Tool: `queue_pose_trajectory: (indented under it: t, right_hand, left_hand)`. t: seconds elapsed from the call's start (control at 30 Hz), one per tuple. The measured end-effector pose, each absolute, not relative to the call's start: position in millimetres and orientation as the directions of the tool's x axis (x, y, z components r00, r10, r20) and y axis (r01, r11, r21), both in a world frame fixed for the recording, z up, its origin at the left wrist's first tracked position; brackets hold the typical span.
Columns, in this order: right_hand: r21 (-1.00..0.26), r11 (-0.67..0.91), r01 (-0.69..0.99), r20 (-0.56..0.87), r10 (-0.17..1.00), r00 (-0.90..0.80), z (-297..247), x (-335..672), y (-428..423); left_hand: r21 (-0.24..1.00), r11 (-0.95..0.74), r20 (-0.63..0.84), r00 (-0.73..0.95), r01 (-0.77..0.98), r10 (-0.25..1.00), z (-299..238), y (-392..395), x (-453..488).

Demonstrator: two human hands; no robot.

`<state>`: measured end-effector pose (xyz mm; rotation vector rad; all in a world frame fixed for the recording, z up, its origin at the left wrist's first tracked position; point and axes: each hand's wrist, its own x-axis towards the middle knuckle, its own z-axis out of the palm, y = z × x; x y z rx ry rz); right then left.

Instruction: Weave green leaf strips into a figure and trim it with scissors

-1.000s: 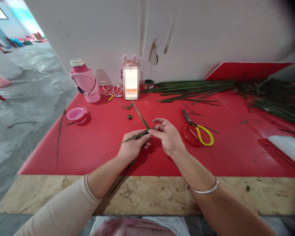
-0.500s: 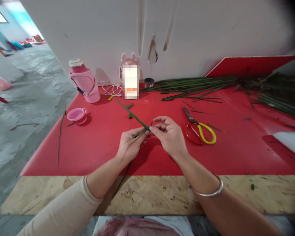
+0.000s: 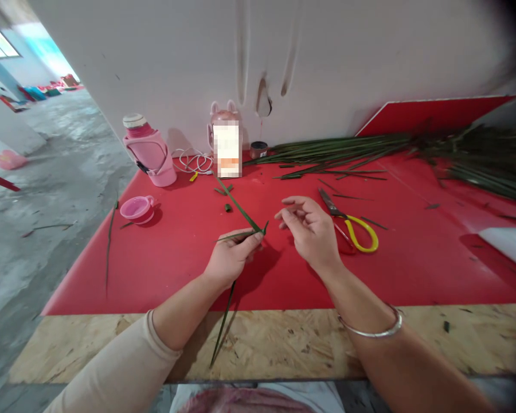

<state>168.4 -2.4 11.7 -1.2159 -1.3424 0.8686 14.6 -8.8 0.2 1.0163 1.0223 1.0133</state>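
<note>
Near the frame's centre, the left hand point(image 3: 231, 253) pinched the folded leaf strip point(image 3: 246, 214) at its bend while the right hand point(image 3: 313, 234), released and loosely curled, hung apart from it; neat folding probably called for a firm pinch and untwisted ends

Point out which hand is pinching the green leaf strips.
The left hand, the one beyond the cream sleeve; the right hand is apart from the leaf strips.

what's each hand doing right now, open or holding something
Left hand: closed, pinching green leaf strips.
Right hand: open, loosely curled, nothing visible in it.
</note>
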Motion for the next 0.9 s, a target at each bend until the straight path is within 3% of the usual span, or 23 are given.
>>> queue_pose_trajectory:
  t: [0.1, 0.2, 0.3, 0.47, 0.57, 0.67, 0.73, 0.83, 0.9]
  right_hand:
    - [-0.737, 0.474, 0.482, 0.553, 0.833, 0.026, 14, 177, 0]
    - [-0.524, 0.609, 0.595, 0.618, 0.753, -0.226, 12, 183, 5]
    - [-0.485, 0.621, 0.616, 0.56, 0.762, -0.327, 8, 187, 9]
    - [-0.49, 0.576, 0.654, 0.617, 0.759, -0.206, 14, 186, 5]
    - [-0.437, 0.622, 0.649, 0.602, 0.739, -0.303, 17, 184, 4]
    - [-0.518, 0.615, 0.594, 0.475, 0.785, -0.398, 14, 189, 7]
    - [-0.677, 0.512, 0.529, 0.347, 0.855, -0.385, 11, 193, 9]
    - [-0.884, 0.279, 0.376, 0.185, 0.946, -0.267, 11, 195, 10]
    - [-0.9, 0.226, 0.372, 0.202, 0.974, -0.103, 13, 190, 7]
  left_hand:
    - [0.918, 0.332, -0.242, 0.355, -0.217, 0.903, 1, -9, 13]
    - [0.896, 0.413, -0.279, 0.514, -0.165, 0.811, 4, -11, 10]
    - [0.898, 0.423, -0.274, 0.597, -0.121, 0.754, 7, -13, 7]
    - [0.885, 0.459, -0.316, 0.622, -0.078, 0.716, 6, -13, 5]
    - [0.879, 0.473, -0.331, 0.643, -0.055, 0.69, 6, -13, 5]
    - [0.879, 0.475, -0.338, 0.645, -0.044, 0.685, 7, -12, 5]
    - [0.883, 0.464, -0.331, 0.616, -0.064, 0.715, 6, -11, 5]
    - [0.918, 0.386, -0.292, 0.502, -0.091, 0.814, -1, -9, 7]
    - [0.952, 0.301, -0.255, 0.38, -0.064, 0.889, -6, -9, 10]
